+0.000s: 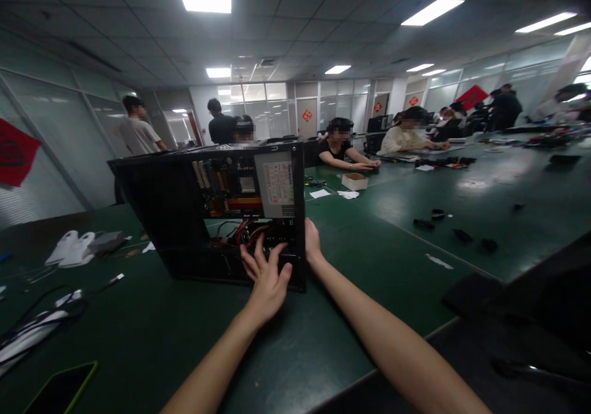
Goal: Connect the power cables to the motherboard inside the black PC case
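A black desktop computer case [159, 217] stands upright on the green table, its near side open. Inside show a power supply with a white label [277, 183], boards, and a bundle of coloured wires [247, 232]. My left hand [268, 278] is at the lower part of this opening, fingers spread and bent, fingertips by the wires and the lower frame. It holds nothing I can see. Against the right-hand end of the case rests my right hand [313, 239]; the case hides its fingers, so their grip cannot be made out.
On the green table [351, 315], white gloves [76, 249], cables [50, 312] and a phone with a green edge [62, 389] lie to the left. A small open box [354, 182], papers and several black parts [462, 235] lie to the right. Other people sit across the table.
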`<state>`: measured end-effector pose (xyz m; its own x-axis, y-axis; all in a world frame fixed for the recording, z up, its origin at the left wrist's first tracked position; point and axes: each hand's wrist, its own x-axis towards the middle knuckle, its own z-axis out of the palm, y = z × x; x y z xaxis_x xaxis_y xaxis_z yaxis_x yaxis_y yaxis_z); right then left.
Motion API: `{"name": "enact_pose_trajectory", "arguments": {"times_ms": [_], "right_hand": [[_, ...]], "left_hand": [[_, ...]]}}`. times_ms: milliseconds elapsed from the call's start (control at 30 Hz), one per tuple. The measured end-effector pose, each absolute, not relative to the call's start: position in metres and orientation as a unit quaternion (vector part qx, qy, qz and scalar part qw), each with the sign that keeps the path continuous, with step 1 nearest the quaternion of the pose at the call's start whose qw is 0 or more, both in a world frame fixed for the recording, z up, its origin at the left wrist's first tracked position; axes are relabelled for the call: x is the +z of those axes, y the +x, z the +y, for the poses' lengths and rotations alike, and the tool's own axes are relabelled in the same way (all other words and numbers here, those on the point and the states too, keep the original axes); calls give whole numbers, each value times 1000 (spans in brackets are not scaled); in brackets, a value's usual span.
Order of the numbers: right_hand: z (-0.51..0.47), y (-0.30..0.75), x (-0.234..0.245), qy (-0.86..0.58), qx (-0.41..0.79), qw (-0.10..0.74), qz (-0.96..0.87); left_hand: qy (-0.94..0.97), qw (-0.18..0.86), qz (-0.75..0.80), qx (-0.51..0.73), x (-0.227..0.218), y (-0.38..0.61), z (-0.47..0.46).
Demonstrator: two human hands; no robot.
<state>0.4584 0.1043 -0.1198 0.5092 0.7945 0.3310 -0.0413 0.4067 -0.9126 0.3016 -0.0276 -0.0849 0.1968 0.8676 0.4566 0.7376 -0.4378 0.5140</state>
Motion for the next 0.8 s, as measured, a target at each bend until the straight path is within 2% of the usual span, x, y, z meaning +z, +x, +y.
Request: {"name": "enact_pose_trajectory", "arguments": {"times_ms": [400,667,800], "right_hand": [[67,424,-105,-516,282,707,-394],[43,396,-101,-560,282,651,-427],[18,380,-93,-553,298,611,-482]], "left_hand": [[721,21,524,453,-93,282,-24],[666,-7,516,539,-93,245,-5],[643,-54,492,585,-91,213,9]]}}
